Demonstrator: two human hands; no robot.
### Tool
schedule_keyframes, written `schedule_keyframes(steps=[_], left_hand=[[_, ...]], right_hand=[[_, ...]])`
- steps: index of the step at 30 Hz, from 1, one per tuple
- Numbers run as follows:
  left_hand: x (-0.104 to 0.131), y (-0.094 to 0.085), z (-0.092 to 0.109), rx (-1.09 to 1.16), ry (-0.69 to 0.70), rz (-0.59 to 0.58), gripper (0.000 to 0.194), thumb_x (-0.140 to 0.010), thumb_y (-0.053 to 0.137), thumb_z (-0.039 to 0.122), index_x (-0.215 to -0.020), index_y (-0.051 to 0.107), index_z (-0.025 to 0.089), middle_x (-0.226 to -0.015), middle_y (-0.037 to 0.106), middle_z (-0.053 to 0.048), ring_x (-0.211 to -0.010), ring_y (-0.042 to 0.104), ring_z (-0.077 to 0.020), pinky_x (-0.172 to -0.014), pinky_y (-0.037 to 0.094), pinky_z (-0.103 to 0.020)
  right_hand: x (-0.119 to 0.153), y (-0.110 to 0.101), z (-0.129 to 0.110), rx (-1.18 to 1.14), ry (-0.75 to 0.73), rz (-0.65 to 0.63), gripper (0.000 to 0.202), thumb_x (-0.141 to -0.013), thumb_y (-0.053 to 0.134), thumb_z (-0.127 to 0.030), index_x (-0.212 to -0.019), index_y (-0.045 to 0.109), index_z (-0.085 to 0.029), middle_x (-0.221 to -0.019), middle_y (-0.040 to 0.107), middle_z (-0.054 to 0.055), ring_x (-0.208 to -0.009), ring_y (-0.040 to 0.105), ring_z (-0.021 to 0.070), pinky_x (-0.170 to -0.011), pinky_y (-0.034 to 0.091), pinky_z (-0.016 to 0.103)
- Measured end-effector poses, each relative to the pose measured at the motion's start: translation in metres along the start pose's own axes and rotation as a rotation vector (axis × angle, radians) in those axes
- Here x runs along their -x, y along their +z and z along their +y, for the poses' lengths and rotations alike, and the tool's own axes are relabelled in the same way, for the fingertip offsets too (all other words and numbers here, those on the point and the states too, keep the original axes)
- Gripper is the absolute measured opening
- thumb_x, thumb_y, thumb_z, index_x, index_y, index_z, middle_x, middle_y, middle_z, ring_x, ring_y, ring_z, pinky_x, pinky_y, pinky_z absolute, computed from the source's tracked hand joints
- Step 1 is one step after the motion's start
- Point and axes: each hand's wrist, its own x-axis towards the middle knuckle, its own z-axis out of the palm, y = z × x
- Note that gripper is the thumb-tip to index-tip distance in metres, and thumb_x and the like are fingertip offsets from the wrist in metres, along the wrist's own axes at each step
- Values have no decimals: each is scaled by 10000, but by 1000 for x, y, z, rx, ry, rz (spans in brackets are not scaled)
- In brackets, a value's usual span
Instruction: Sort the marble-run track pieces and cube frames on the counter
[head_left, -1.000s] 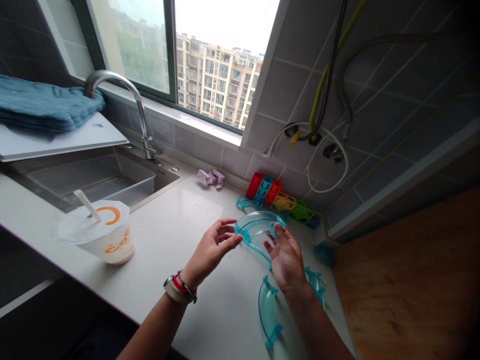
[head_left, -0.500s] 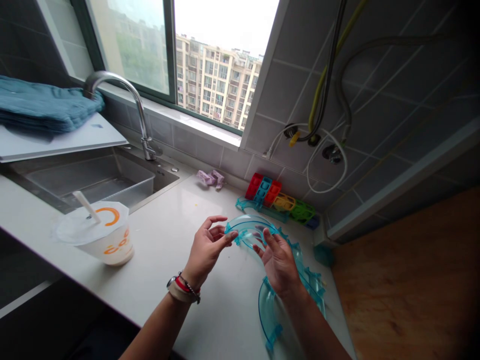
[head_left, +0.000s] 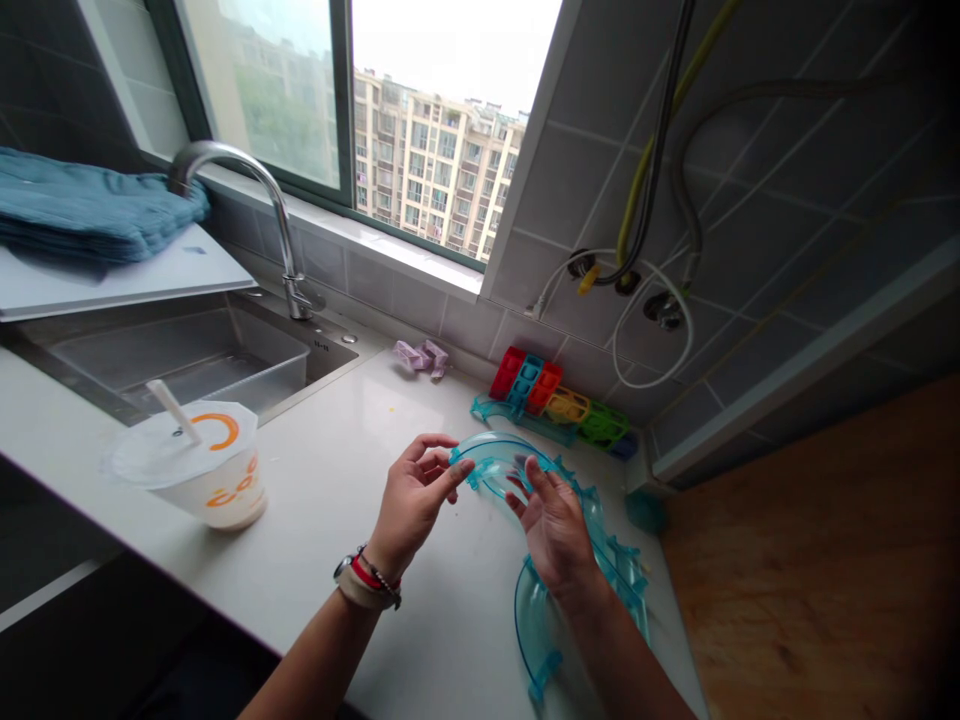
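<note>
A curved piece of clear blue plastic track (head_left: 491, 447) is held up between my two hands over the white counter. My left hand (head_left: 420, 485) pinches its left end between thumb and fingers. At the right end, my right hand (head_left: 553, 515) grips it with the thumb on the near side; part of that end is hidden behind the fingers. More clear blue curved track pieces (head_left: 622, 575) lie on the counter beyond and beside my right forearm. One separate curved piece (head_left: 531, 625) rests nearer the front, partly behind that forearm.
Red, blue, yellow and green plastic blocks (head_left: 559, 390) stand along the wall. A crumpled pink wrapper (head_left: 421, 357) lies behind. To the left are a drink cup (head_left: 214, 470) with a straw, a sink (head_left: 180, 345), a faucet (head_left: 281, 230) and folded blue cloth (head_left: 90, 205).
Both hands keep their hold on the curved track piece and have barely moved. The view has shifted very slightly.
</note>
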Motion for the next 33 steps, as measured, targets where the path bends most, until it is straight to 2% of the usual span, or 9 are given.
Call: schedule_keyframes(steps=[4,9,13,17,21,25,27,30,33], left_hand=[[-4,-5,-2,21,16,65,351,-825,825,350,-1071,643,178,-751,631,33,-580,557,-85,-614,475,-233],[-11,-22,4,90,-16,170,391,-796,839,397,-1049,633,181,-788,651,21,-562,556,-80,-590,474,-229],[-15,-34,12,86,-41,221,418,-763,860,408,-1024,622,184,-784,651,29,-568,564,-80,-598,487,-224],[-16,-39,12,39,-88,183,435,-744,863,422,-1018,618,188,-781,649,32,-583,588,-96,-618,518,-244],[-16,-40,4,-133,-89,60,394,-749,850,412,-989,639,182,-741,667,10,-614,638,-145,-633,541,-280],[-14,-39,2,-299,-5,-18,344,-796,807,426,-988,666,179,-746,676,-16,-648,677,-185,-625,558,-298],[-12,-40,4,-344,37,-16,335,-821,783,426,-1025,677,183,-791,694,-30,-663,694,-191,-634,570,-304],[-9,-41,11,-350,120,15,331,-834,770,396,-1081,691,190,-903,725,-57,-695,712,-189,-664,587,-308],[-5,-41,20,-305,206,56,310,-844,760,370,-1093,704,194,-968,733,-70,-756,729,-192,-717,608,-312]], right_hand=[[1,1,1,24,22,-51,303,-748,900,-432,-908,743,-229,-1042,719,35,-959,645,189,-773,518,288],[1,-1,4,173,-12,-161,290,-786,854,-469,-860,748,-210,-910,689,32,-891,623,179,-751,510,277],[1,-2,3,278,-57,-151,296,-826,800,-488,-844,738,-199,-889,686,44,-852,618,178,-735,498,279],[-1,-4,1,366,-170,-100,284,-862,750,-488,-856,710,-206,-869,673,31,-830,612,178,-746,502,294],[-3,-8,-6,608,-453,-21,257,-875,733,-463,-955,688,-224,-912,660,24,-846,612,188,-751,507,307],[3,-3,-20,994,-642,-169,222,-881,733,-397,-1040,717,-243,-1095,671,56,-933,638,219,-781,518,335],[6,6,-28,1144,-660,-259,248,-879,738,-370,-1105,725,-267,-1144,668,61,-950,645,232,-797,520,349],[8,24,-36,1314,-665,-372,415,-842,784,-348,-1246,695,-310,-1203,656,70,-970,643,253,-855,521,382],[5,42,-40,1440,-680,-431,487,-842,781,-337,-1315,665,-320,-1200,661,70,-909,650,245,-866,519,392]])
